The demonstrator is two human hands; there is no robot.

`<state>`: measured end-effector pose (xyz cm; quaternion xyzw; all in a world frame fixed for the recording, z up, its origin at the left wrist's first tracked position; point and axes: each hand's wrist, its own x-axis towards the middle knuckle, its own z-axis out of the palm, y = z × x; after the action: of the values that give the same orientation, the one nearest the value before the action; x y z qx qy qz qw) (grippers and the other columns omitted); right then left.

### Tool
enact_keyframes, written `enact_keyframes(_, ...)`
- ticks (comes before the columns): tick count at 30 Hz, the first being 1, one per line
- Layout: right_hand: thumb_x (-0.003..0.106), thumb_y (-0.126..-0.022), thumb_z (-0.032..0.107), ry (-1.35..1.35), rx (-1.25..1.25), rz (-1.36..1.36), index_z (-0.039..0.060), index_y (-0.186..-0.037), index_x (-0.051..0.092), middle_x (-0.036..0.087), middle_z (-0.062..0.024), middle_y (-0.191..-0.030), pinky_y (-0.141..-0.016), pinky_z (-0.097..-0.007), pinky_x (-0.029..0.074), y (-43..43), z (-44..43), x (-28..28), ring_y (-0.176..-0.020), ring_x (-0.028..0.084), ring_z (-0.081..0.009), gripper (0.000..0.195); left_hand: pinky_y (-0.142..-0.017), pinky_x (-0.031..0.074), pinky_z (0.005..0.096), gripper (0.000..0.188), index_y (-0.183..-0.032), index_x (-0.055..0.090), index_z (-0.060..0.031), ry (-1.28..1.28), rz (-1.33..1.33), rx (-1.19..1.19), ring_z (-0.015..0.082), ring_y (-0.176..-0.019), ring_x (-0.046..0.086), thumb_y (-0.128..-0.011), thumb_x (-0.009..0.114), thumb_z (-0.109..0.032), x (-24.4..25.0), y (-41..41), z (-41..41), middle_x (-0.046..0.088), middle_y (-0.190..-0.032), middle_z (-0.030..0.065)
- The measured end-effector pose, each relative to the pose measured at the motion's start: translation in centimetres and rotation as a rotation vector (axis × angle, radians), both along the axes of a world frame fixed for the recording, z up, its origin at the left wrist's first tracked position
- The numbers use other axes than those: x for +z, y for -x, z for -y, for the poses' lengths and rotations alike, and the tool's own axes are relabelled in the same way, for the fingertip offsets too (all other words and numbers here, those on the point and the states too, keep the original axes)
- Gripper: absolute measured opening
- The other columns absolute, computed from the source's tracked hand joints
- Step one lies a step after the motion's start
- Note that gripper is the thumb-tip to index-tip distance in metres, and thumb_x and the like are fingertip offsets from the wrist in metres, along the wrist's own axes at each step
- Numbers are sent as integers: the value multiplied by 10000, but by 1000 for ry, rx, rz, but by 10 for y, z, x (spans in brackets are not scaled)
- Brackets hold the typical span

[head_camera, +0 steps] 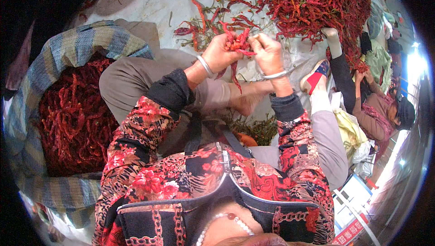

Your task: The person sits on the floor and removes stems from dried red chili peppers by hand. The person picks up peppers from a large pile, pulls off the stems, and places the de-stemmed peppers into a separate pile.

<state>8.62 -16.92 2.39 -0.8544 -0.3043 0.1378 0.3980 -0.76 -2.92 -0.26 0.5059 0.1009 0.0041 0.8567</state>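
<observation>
My left hand (219, 54) is closed around a small bunch of red chili peppers (237, 43), with some tips hanging below the fist. Close against the bunch, my right hand (266, 50) has its thumb and forefinger pinched together. Whether a stem or pepper end is between those fingertips is too small to tell. Under and beyond my hands, loose red chilies and green stems (207, 25) lie scattered on a pale ground sheet (163, 11).
On the left stands a striped woven sack (57, 55) with red chilies (76, 120) inside. A large chili heap (316, 4) rises at the upper right. Discarded stems (260, 130) lie by my lap. Another person (377, 110) sits at the right, hands at the heap, near a yellow bag (350, 128).
</observation>
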Motion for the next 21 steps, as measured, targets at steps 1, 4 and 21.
enact_keyframes(1,608,-809,152,85,109,308,57,-774,537,556,-137,-665,-495,-405,433,-1,-2,-6,-585,580,-302,125,-634,451,204,289,-986,544,-12,-161,-4,-4,26,-731,511,-725,657,39,1,1,2,574,-819,-32)
enact_keyframes(4,593,-804,235,196,88,379,73,-720,517,571,-158,-684,-520,-453,431,-3,-5,-31,-644,562,-382,198,-687,457,228,278,-963,553,-16,-512,152,-104,40,-761,500,-713,668,26,7,10,13,578,-832,-18)
enact_keyframes(21,618,-811,280,87,-467,-238,-30,-753,613,618,-113,-639,-543,-336,452,-99,20,-89,-561,572,-190,315,-790,473,232,277,-986,572,-2,-53,-90,-58,77,-851,580,-733,685,12,10,-5,-12,624,-882,13)
